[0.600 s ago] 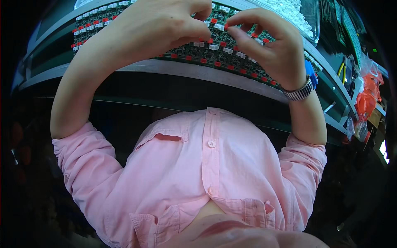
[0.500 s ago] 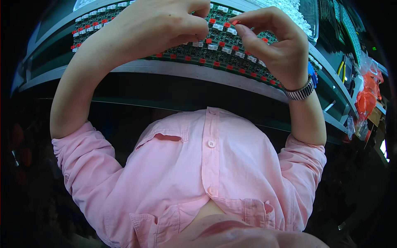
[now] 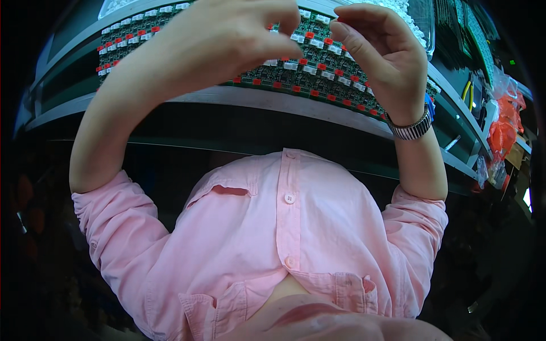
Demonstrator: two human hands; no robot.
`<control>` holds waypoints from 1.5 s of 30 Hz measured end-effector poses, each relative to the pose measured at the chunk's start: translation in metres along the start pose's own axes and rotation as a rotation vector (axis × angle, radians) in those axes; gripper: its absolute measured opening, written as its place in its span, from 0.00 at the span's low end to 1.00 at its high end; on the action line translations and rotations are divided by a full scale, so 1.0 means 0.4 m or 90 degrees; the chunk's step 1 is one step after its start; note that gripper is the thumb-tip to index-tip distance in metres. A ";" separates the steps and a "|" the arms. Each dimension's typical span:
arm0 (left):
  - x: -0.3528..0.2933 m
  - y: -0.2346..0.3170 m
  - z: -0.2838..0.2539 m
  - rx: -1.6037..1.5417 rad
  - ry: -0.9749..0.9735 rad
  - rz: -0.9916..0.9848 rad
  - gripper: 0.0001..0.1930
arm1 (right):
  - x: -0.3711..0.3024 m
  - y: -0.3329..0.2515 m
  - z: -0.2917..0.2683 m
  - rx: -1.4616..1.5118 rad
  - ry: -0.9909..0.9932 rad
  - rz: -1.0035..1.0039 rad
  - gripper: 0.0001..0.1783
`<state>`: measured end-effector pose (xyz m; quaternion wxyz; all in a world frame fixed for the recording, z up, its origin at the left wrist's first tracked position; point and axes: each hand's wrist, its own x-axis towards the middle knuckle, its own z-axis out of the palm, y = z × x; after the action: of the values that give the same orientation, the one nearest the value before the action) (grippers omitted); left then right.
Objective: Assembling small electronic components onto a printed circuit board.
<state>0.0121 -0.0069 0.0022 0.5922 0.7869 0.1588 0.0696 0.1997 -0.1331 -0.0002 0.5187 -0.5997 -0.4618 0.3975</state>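
Observation:
Green circuit boards [image 3: 273, 74] lie in a wide panel before me, bearing rows of small red and white connectors. My left hand [image 3: 244, 40] hovers over the middle of the panel, its thumb and forefinger apart; its other fingers are mostly hidden. My right hand [image 3: 392, 57], with a metal-banded watch [image 3: 410, 126] on the wrist, is over the right part of the boards. Its thumb and forefinger tips are close together but apart, and no part shows between them. The remaining fingers curl behind.
A metal frame rail [image 3: 273, 99] runs along the panel's near edge. Behind my right hand stands a clear tray [image 3: 430, 28] with many white pieces. Bare green boards [image 3: 478, 42] stand at the far right, above an orange plastic bag [image 3: 506, 122].
The red connector between my right fingertips no longer shows there. My right hand has shifted slightly right. My left hand has moved slightly right, its thumb and forefinger more spread.

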 end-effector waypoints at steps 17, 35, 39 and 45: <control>-0.021 -0.031 -0.008 0.385 0.030 0.248 0.09 | 0.000 0.012 0.005 -0.133 -0.130 -0.157 0.11; -0.089 -0.048 -0.025 0.231 0.240 0.289 0.08 | 0.023 -0.005 0.049 -0.658 -0.221 -0.504 0.14; -0.092 -0.046 -0.024 0.215 0.241 0.270 0.08 | 0.037 -0.042 0.048 -0.711 -0.278 -0.476 0.13; -0.106 -0.031 -0.016 0.145 0.245 0.162 0.08 | 0.034 -0.092 0.060 -0.776 -0.366 -0.384 0.12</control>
<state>-0.0318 -0.0121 -0.0045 0.4452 0.8345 0.1752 0.2733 0.1751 -0.1126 0.0328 0.0387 -0.5007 -0.8632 0.0522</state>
